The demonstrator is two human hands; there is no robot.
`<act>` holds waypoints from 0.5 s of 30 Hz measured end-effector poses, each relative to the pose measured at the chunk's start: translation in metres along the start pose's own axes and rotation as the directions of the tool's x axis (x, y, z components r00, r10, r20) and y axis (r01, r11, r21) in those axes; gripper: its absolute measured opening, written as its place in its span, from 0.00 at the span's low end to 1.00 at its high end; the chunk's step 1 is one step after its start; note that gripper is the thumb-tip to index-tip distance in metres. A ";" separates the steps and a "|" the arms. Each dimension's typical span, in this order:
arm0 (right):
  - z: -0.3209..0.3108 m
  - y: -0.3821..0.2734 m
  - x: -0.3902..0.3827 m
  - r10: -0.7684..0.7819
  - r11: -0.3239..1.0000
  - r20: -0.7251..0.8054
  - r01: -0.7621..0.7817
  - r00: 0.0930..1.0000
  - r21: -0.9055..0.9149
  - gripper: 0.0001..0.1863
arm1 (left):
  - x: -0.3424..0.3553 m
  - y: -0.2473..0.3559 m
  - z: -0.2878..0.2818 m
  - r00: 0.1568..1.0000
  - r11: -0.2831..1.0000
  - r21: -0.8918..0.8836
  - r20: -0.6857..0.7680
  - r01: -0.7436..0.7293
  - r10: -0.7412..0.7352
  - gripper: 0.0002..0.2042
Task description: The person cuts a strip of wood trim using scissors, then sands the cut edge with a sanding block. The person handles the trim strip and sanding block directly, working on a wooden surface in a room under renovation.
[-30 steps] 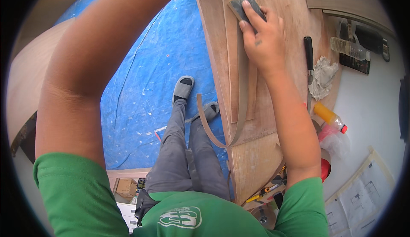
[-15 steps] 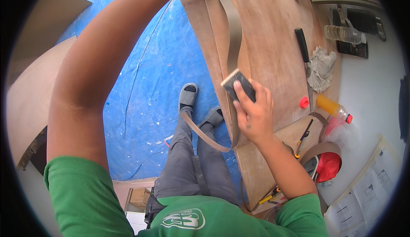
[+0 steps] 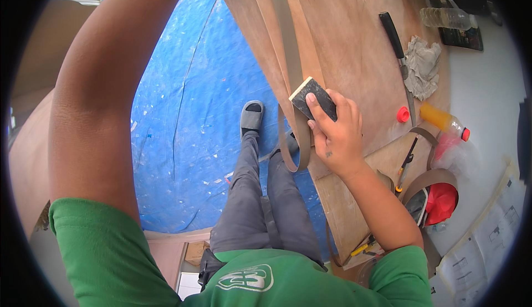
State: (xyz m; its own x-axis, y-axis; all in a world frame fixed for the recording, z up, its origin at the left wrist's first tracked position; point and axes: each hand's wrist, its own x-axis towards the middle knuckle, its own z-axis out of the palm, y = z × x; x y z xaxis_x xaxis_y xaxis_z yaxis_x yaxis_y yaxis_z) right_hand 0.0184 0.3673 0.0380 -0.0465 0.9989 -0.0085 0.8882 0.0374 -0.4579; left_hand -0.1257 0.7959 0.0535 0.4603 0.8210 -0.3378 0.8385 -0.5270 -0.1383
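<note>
My right hand (image 3: pixel 342 135) is closed round a small sanding block (image 3: pixel 314 101), dark grey on its face with a pale edge. It is over the left edge of a wooden board (image 3: pixel 354 58), beside a long brown edging strip (image 3: pixel 288 35). The strip runs down along the board and curls into a hanging loop near my knees. My left forearm reaches up past the top of the picture, so that hand is hidden.
A knife (image 3: pixel 394 41), a crumpled cloth (image 3: pixel 423 68) and a red cap (image 3: pixel 403 114) lie to the right. Beyond are an orange-filled bottle (image 3: pixel 440 119) and a clear bottle (image 3: pixel 448 18). A cutter (image 3: pixel 405 166) lies nearer. Blue sheeting (image 3: pixel 188 119) covers the floor.
My left hand has passed out of the top of the picture. The strip's loose loop has drawn in toward the board and become narrower. My right hand still holds the block.
</note>
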 end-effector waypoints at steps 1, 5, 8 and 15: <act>0.000 0.001 0.004 0.000 1.000 -0.013 0.000 1.000 0.007 0.35 | -0.001 0.004 0.002 0.995 0.999 -0.040 -0.097 -0.008 0.004 0.44; -0.003 0.007 0.018 -0.026 1.000 -0.041 0.026 0.999 -0.009 0.32 | -0.056 0.041 0.016 0.889 0.934 -0.252 -0.441 -0.252 0.121 0.30; -0.005 0.009 0.024 -0.037 0.999 -0.028 0.037 0.999 0.011 0.31 | -0.128 0.060 0.069 0.695 0.803 -0.139 -0.599 -0.580 0.398 0.24; -0.008 0.009 0.021 -0.056 0.998 0.011 0.056 0.998 -0.003 0.31 | -0.167 0.076 0.089 0.869 0.909 -0.121 -0.367 -0.398 0.332 0.37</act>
State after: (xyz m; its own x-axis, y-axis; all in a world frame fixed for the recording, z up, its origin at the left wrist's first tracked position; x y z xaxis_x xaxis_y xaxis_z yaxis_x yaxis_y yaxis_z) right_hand 0.0291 0.3887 0.0411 -0.1014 0.9948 0.0073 0.8855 0.0937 -0.4551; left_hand -0.1650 0.5996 0.0166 0.7853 0.6192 0.0021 0.6143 -0.7796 0.1219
